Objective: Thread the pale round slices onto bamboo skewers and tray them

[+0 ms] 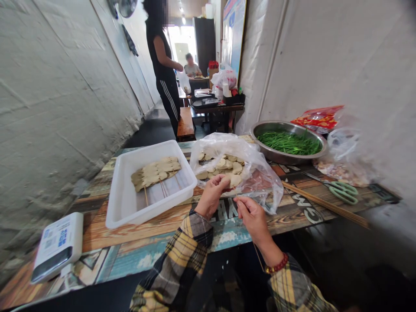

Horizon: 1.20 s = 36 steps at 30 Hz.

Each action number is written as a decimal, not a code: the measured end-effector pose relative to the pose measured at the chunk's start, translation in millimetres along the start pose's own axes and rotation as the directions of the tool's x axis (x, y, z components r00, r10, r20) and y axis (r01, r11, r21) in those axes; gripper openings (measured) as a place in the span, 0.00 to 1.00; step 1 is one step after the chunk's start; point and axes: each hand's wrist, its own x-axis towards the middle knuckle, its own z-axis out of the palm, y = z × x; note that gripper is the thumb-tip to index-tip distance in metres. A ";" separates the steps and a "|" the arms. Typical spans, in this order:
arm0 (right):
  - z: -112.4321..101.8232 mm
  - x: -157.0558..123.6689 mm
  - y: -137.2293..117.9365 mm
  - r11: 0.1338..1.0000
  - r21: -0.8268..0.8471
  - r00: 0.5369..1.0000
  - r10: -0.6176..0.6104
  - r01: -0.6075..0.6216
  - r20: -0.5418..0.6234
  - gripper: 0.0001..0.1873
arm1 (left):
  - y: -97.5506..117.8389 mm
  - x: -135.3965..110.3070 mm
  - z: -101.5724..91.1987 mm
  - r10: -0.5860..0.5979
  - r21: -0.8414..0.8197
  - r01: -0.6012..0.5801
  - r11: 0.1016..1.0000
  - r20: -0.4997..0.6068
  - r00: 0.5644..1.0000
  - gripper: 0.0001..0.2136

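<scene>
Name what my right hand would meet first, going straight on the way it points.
Most likely the left hand, which lies ahead and slightly left of the right hand. Depth is unclear, so the pale slice it holds might come first.

White walls (58, 86) flank a dark floor (149, 128) and wooden bench (186, 121), with a bright opening (190, 35) beyond.

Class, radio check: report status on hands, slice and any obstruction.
Left hand holding pale slice. Right hand gripping thin stick. Clear plastic bag bunched just beyond; no obstruction seen between hands.
</scene>
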 end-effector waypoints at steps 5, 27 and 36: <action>-0.5 -0.3 -3.8 1.000 -0.010 1.000 -0.003 0.003 0.016 0.14 | -5.0 3.2 -3.8 0.055 0.020 -0.055 0.998 -0.018 0.998 0.12; 2.1 1.4 -5.2 0.999 -0.044 1.000 -0.025 0.025 0.006 0.14 | -3.4 4.4 -1.8 0.054 0.126 -0.049 0.991 -0.032 0.998 0.11; 2.3 3.7 -4.0 0.999 -0.045 1.000 -0.011 0.011 -0.004 0.14 | -1.3 3.5 -0.9 0.074 0.168 -0.068 0.983 -0.028 0.997 0.09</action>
